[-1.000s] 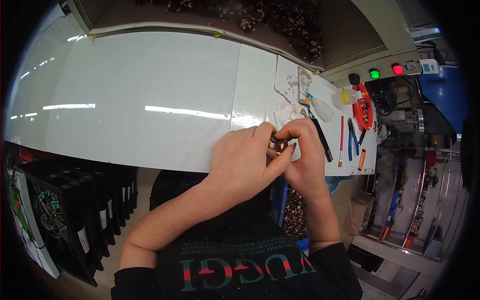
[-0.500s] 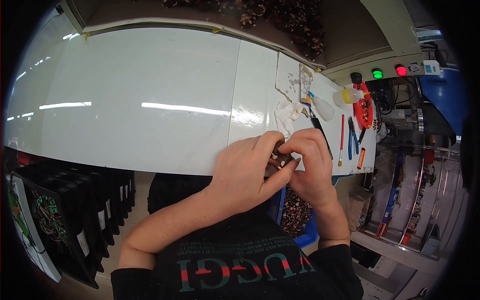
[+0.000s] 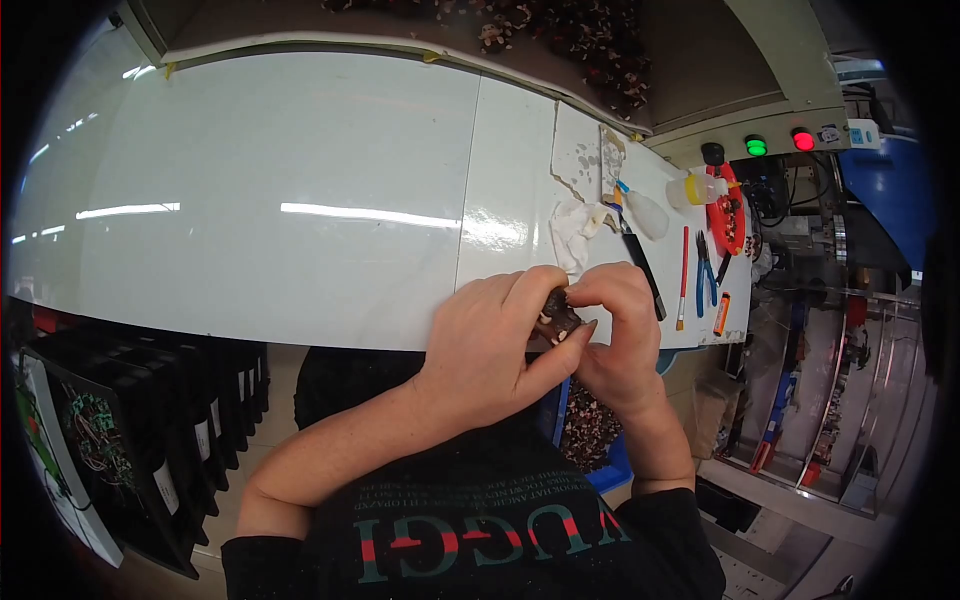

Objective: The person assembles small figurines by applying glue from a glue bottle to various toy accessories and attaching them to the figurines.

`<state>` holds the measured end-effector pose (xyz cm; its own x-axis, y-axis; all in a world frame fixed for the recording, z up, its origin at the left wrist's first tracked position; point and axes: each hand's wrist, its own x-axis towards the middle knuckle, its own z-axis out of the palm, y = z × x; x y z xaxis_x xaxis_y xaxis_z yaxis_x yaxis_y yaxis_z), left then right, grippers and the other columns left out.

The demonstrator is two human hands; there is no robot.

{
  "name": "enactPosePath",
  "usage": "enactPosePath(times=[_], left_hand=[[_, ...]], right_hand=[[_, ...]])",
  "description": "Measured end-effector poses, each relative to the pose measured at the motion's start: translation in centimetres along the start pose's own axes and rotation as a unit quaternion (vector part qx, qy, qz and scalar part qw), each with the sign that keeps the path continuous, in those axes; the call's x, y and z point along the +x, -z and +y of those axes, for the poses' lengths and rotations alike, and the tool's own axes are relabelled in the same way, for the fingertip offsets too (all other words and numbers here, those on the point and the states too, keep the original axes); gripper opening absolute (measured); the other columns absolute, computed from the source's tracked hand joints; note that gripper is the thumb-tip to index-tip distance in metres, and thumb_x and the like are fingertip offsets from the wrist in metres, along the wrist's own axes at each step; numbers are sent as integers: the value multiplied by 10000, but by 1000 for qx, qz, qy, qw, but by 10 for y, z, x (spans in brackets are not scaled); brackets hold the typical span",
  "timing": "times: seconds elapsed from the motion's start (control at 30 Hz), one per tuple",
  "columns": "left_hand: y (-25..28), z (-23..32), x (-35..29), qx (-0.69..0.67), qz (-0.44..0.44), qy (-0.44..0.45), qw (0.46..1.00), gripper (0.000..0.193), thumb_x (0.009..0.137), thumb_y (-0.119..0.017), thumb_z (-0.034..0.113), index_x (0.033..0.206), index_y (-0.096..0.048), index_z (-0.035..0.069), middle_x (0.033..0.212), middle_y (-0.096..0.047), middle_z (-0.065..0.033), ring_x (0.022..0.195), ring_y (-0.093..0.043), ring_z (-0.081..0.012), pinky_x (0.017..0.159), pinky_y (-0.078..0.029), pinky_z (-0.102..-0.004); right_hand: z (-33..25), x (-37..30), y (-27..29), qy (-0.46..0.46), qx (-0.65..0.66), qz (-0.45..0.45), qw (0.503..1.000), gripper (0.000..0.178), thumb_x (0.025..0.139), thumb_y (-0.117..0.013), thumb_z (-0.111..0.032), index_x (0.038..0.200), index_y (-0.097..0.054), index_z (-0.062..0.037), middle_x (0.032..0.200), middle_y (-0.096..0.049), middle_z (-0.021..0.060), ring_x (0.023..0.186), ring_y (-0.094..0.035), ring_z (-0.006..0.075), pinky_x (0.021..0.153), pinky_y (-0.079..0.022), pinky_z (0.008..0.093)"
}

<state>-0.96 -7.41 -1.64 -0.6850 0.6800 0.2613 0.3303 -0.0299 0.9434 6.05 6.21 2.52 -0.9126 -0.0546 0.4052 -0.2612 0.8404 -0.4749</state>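
Close to the table's front edge, my left hand (image 3: 480,340) and my right hand (image 3: 622,335) meet around a small dark brown lumpy piece (image 3: 562,314) with pale bits on it. My left hand's fingers and thumb are curled about its left and lower sides. At its upper right, my right hand's bent index finger and thumb press on it. Fingers cover part of the piece, so its kind cannot be made out. Beneath my hands, partly hidden, a blue bin (image 3: 622,465) holds many small dark and pale pieces.
Right of my hands lie a black-handled tool (image 3: 645,275), a red brush (image 3: 683,270), blue pliers (image 3: 706,270) and an orange stick-like item (image 3: 722,314). Beyond are a crumpled white cloth (image 3: 572,238), squeeze bottles (image 3: 650,217) and a red tray (image 3: 738,240). Black racks (image 3: 150,420) stand left.
My right index finger and hand have shifted slightly, exposing more of the dark piece. The piece looks turned a little between my fingers; my left hand barely moves.
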Motion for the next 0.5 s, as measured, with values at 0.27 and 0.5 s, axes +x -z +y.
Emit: enactPosePath(times=[0.27, 0.5], left_hand=[[-1, -1, 1, -4, 1, -2, 1000, 309, 802, -664, 268, 979, -534, 51, 710, -592, -73, 654, -601, -264, 558, -445, -372], [1, 8, 7, -7, -34, 29, 999, 323, 783, -686, 255, 995, -542, 57, 760, -601, -82, 692, -607, -271, 598, -465, -369]], right_hand=[[2, -2, 1, -1, -3, 1, 1000, 580, 568, -700, 103, 1083, -503, -79, 918, -566, 78, 805, -554, 279, 659, -482, 353], [5, -2, 7, 6, -2, 8, 1000, 587, 568, -711, 98, 1087, -504, -84, 905, -562, 77, 793, -559, 270, 649, -480, 345]])
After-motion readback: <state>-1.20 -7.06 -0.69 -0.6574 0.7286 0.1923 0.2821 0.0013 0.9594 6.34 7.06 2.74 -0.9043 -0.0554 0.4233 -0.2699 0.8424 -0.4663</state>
